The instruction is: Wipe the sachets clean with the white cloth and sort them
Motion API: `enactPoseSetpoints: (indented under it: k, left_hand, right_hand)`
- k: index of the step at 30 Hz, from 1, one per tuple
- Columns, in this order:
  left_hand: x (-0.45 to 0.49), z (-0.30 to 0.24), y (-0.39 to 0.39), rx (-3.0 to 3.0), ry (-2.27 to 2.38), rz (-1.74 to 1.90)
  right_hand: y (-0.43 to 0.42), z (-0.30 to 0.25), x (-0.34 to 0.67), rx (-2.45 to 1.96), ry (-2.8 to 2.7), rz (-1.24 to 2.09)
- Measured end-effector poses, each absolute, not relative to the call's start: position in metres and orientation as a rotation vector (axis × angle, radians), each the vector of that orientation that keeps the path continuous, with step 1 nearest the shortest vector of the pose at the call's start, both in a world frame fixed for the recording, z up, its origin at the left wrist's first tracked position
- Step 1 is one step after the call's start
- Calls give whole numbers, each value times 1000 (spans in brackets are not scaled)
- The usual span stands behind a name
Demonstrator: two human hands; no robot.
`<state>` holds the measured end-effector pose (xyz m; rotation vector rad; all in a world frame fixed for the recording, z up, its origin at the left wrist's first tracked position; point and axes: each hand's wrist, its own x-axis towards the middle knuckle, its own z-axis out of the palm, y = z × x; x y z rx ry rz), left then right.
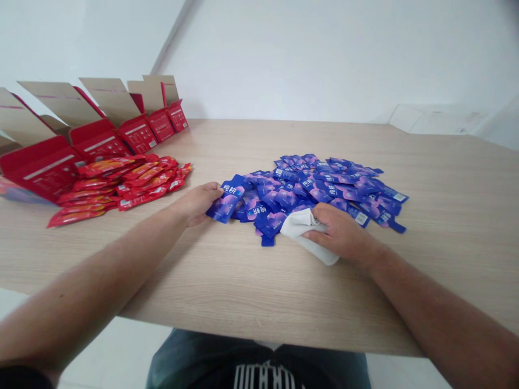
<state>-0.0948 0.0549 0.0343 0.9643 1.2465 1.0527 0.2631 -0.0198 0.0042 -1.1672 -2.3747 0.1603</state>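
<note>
Between the thumb and fingers of my left hand (201,202) is a blue-purple packet (226,201) with white lettering, held at the left side of a loose pile of similar packets (320,183). My right hand (343,229) is closed on a crumpled white cloth (308,235), which lies against the front edge of that pile. Part of the cloth is hidden by the fingers. Several packets near it overlap at different angles, some showing barcodes.
Red-and-orange packets (140,181) are heaped on the left of the wooden table (227,294). Behind them a row of red cardboard boxes (138,134) stands with raised flaps. A white wall rises at the back, with a white panel (438,120) at the far right.
</note>
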Motion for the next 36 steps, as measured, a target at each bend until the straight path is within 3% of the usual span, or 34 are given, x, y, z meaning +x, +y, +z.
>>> enactPoseSetpoints:
  k: [7,15,29,32,36]
  left_hand:
    - [-52,35,30,1109,1145,1164]
    - [8,14,-14,1272,1039,1161]
    - [-11,2,-22,1607,975,983]
    - [-13,3,-23,1548,917,956]
    - [-12,3,-28,1521,905,903]
  right_hand:
    - [-26,16,265,-1215,-2217,383]
    - [-46,40,238,-1208,-1766,1090]
    - [-36,53,220,-1289,-1796,1328]
    - [-34,61,220,-1338,-1826,1286]
    - [-38,74,229,-1450,-1951,737]
